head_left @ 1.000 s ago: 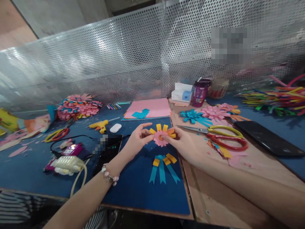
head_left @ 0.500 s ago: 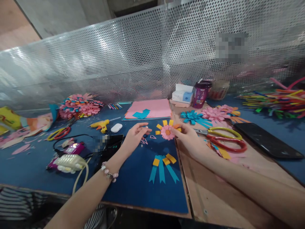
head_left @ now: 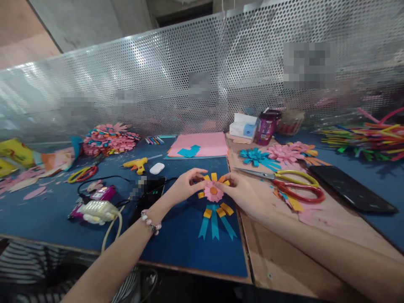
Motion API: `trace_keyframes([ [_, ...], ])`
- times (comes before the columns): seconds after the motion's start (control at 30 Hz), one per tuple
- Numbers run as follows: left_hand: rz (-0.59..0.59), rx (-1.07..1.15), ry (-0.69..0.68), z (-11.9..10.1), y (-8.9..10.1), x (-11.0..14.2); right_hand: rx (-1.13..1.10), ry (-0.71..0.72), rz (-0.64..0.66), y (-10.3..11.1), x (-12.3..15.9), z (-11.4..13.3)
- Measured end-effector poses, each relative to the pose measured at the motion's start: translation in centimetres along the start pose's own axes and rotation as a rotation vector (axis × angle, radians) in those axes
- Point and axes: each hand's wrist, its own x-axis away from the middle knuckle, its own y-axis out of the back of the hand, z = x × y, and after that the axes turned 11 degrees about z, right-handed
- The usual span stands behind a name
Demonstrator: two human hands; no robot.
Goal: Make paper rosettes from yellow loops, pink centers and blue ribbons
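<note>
A small paper flower (head_left: pixel 213 191), pink with an orange centre and yellow and orange petals, sits between both hands just above a set of teal ribbon tails with yellow and orange loops (head_left: pixel 216 218) on the blue mat (head_left: pixel 186 244). My left hand (head_left: pixel 186 185) pinches the flower's left side with fingers closed. My right hand (head_left: pixel 240 192) grips its right side, fingers curled on the petals. The flower's lower edge nearly meets the top of the ribbon tails.
Red and yellow scissors (head_left: pixel 293 185) lie to the right on a brown board (head_left: pixel 284 252), near a black phone (head_left: pixel 350 189). Finished teal and pink flowers (head_left: pixel 274 155), pink paper sheets (head_left: pixel 202 145), a glue gun (head_left: pixel 137 164), a second pair of scissors (head_left: pixel 82 173) and a perforated metal screen (head_left: pixel 189 80) surround them.
The left hand, which had let go half a second ago, is back on the flower. Both hands have lowered the flower toward the ribbon tails.
</note>
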Motion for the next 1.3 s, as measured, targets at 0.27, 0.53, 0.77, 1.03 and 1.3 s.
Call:
trace_keyframes([
  [0.27, 0.045, 0.07, 0.006, -0.1, -0.1, 0.1, 0.388, 0.114, -0.04, 0.8, 0.9, 0.7],
  [0.53, 0.052, -0.051, 0.016, 0.5, -0.4, 0.1, 0.931, 0.332, 0.099, 2.3, 5.7, 1.0],
  [0.77, -0.013, -0.231, -0.028, 0.3, -0.7, 0.2, 0.874, 0.298, 0.175, 2.2, 5.2, 0.9],
  [1.03, -0.044, -0.37, -0.054, -0.1, -0.7, 0.1, 0.882, 0.312, 0.183, 2.4, 4.9, 0.6],
  [1.3, -0.043, -0.439, -0.047, 0.3, -0.6, 0.0, 0.911, 0.318, 0.213, 2.4, 5.0, 1.2],
])
